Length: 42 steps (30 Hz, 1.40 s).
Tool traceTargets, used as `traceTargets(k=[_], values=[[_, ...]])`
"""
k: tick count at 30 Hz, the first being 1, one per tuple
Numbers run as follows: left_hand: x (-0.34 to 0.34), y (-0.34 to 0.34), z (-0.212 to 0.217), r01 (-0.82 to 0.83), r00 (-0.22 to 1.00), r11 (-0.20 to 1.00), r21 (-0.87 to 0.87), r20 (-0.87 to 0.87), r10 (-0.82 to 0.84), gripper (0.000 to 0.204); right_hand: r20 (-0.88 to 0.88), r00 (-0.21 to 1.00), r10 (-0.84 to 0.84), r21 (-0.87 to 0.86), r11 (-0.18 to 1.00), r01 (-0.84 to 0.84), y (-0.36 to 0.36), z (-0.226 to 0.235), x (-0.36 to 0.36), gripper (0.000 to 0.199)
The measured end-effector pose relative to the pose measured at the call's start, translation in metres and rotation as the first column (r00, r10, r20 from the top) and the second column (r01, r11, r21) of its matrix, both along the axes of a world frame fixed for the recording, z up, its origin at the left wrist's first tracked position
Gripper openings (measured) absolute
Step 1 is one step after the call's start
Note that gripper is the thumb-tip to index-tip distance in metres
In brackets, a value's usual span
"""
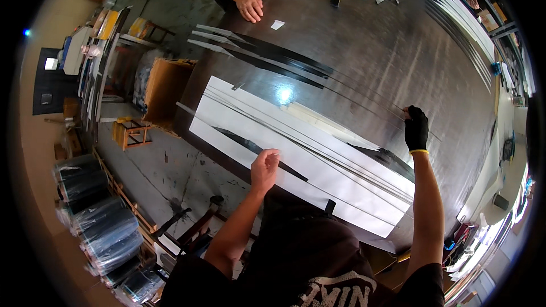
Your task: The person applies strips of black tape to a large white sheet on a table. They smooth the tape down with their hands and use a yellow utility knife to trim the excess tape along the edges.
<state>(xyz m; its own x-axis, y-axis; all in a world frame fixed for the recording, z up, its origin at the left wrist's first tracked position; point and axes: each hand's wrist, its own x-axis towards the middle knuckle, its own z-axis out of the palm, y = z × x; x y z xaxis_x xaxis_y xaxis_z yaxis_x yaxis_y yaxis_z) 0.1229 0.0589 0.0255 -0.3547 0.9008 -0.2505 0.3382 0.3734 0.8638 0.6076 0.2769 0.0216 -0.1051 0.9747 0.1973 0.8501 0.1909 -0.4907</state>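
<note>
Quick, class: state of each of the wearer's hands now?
Left hand: curled; whether it holds anything cannot be told.
Right hand, gloved: whether open or holding cannot be told.

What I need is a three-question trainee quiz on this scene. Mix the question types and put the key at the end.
1. On which side does the camera wearer have a black glove?
2. True or false: the co-worker's hand at the far side is gloved.
3. The long sheet lying on the dark table is: A) red, B) white, C) green.

Key: 1. On the right hand. 2. False; it is bare. 3. B.
</note>
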Motion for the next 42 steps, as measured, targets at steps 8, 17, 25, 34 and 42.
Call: traceTargets(k=[8, 17, 25, 34, 42], values=[[-0.001, -0.005, -0.002, -0.004, 1.0, 0.999, -0.037, 0.019, 0.005, 0.016, 0.124, 0.992, -0.031, 0.058, 0.998, 0.024, 0.02, -0.012, 0.001, 0.025], [-0.007, -0.01, -0.009, -0.004, 1.0, 0.999, -0.037, -0.01, 0.004, 0.017, 0.19, 0.979, -0.071, 0.042, 0.997, 0.064, 0.022, -0.024, -0.001, 0.022], [-0.001, -0.011, -0.008, -0.004, 1.0, 0.999, 0.035, -0.022, 0.005, 0.017, 0.013, 0.999, -0.033, 0.081, 0.996, 0.032, -0.021, -0.01, -0.015, 0.028], [0.008, -0.012, -0.008, 0.033, 0.999, 0.999, -0.039, 0.031, -0.031, 0.018, 0.128, 0.989, -0.075, -0.011, 0.997, 0.077, -0.044, -0.006, -0.016, 0.027], [0.006, -0.02, -0.011, 0.016, 0.996, 0.999, -0.048, 0.089, -0.012, 0.019, 0.322, 0.946, 0.039, -0.058, 0.998, -0.022, -0.032, -0.004, -0.022, 0.007]])
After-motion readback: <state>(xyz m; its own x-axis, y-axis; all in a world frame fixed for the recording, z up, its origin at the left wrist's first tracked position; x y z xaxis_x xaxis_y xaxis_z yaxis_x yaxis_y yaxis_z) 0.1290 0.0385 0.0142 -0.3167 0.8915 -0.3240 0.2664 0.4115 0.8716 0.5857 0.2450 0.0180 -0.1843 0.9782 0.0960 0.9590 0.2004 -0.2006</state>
